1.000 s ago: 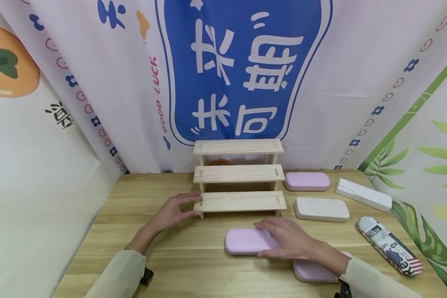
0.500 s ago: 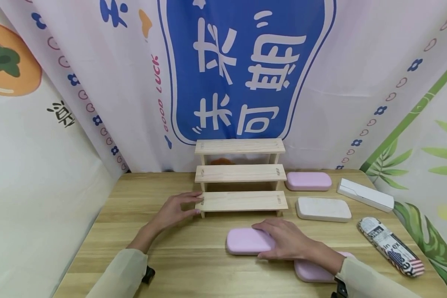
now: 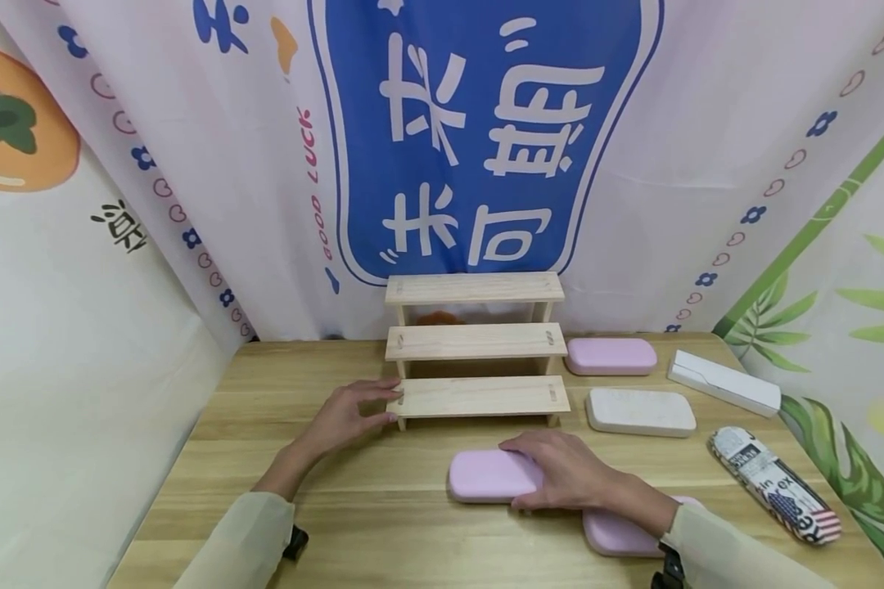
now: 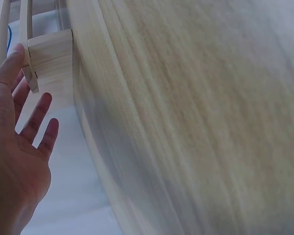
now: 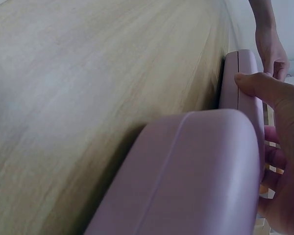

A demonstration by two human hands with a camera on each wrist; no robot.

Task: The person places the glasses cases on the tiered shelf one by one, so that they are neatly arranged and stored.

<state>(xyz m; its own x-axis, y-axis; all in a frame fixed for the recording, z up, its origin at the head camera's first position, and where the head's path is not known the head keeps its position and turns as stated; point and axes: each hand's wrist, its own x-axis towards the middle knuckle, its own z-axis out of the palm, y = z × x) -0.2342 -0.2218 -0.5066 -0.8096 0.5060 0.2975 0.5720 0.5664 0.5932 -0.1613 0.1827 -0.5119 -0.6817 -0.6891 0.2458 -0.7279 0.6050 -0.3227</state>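
A three-step wooden display stand point(image 3: 479, 396) stands at the back of the table. My left hand point(image 3: 345, 415) holds the left end of its lowest step, with the thumb at the front edge and a finger at the back edge; the other fingers are spread, as the left wrist view shows. In front of the stand lies a pink glasses case point(image 3: 489, 476). My right hand point(image 3: 566, 473) grips its right end, thumb on the near side and fingers over the far side. A second pink glasses case point(image 5: 186, 176) lies under my right wrist, partly hidden by it in the head view.
Right of the stand lie another pink glasses case point(image 3: 611, 357), a white speckled case point(image 3: 641, 411), a slim white case point(image 3: 724, 383) and a newspaper-print case point(image 3: 775, 486). A printed curtain point(image 3: 633, 213) hangs right behind the wooden table point(image 3: 383, 540).
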